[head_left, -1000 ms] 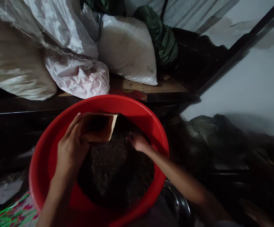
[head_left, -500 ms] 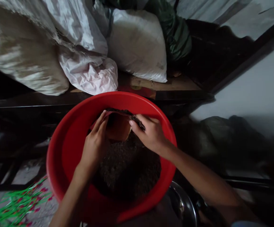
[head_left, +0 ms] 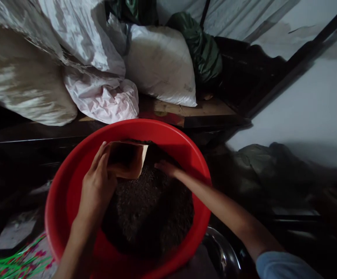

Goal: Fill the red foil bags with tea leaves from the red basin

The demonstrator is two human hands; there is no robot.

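left hand (head_left: 97,186) was closed on side of brown bag (head_left: 124,172); bag was inside red tub (head_left: 54,209), over dark crumbly heap (head_left: 142,201), mouth open. right hand (head_left: 167,169) reached into heap; fingers blurred, could not tell whether they gripped any. progress: bag stood unsealed, inside too dark to judge fill; much lay loose in tub.

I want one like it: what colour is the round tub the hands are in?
The tub is red, darker in shadow; it shows best in the head view.
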